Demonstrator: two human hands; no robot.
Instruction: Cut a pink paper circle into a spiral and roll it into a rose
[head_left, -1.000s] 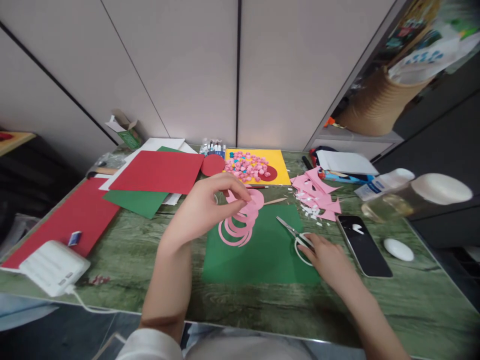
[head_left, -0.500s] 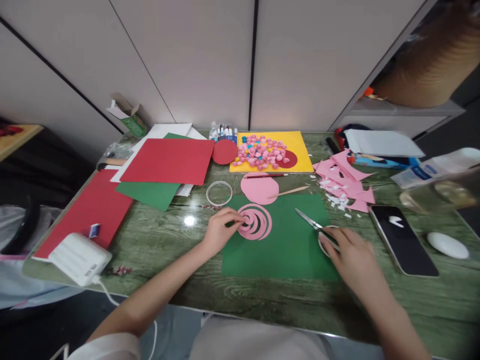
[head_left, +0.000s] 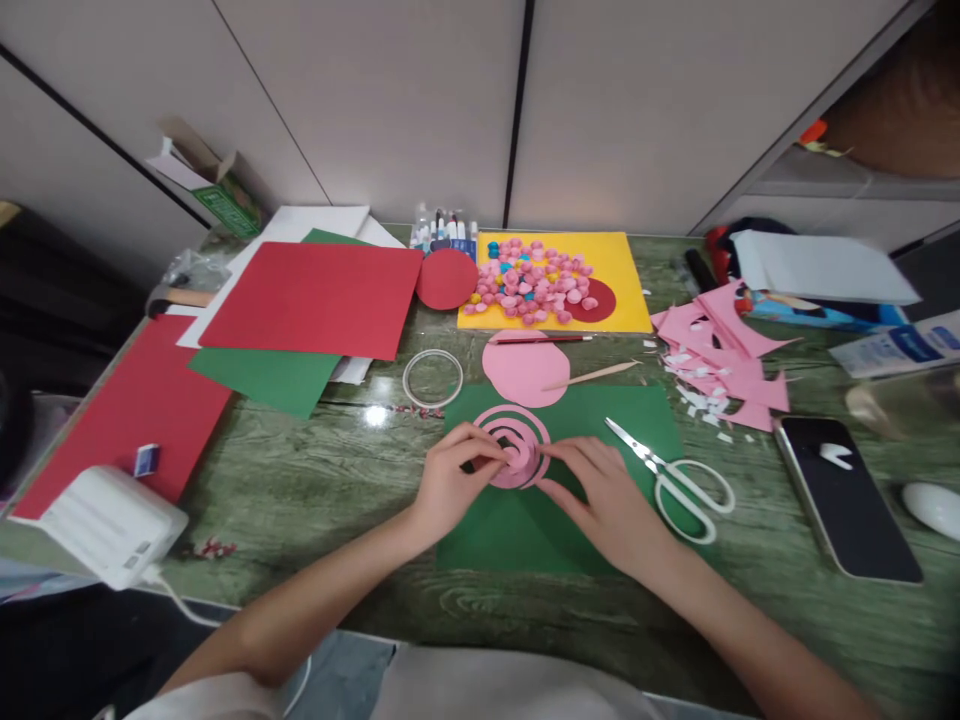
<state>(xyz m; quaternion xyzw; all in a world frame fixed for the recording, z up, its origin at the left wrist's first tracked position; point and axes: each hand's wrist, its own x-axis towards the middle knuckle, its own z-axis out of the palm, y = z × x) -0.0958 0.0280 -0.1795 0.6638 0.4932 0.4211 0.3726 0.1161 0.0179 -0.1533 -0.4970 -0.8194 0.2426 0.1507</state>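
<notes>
A pink paper spiral (head_left: 541, 424) lies on the green paper sheet (head_left: 517, 535), its coils spread apart. My left hand (head_left: 457, 470) pinches the spiral's inner end between thumb and fingertips. From the other side my right hand (head_left: 600, 490) reaches to the spiral's right edge, thumb and fingers apart, the fingertips at the outer coils. To the right of that hand the white-handled scissors (head_left: 667, 480) lie with blades slightly spread. Just behind the spiral are a pink paper disc (head_left: 525, 370) and a pointed wooden stick (head_left: 600, 374).
Pink rolled paper pieces (head_left: 532, 280) cover a yellow sheet (head_left: 630, 290) at the back. Pink scraps (head_left: 739, 330) and a phone (head_left: 844, 500) lie right. Red sheets (head_left: 315, 300), a bangle-like ring (head_left: 406, 380) and a white charger (head_left: 112, 525) are left.
My right hand has let go of the scissors, left them on the table, and moved left to the spiral. My left hand still pinches the spiral's inner end. The view has shifted slightly.
</notes>
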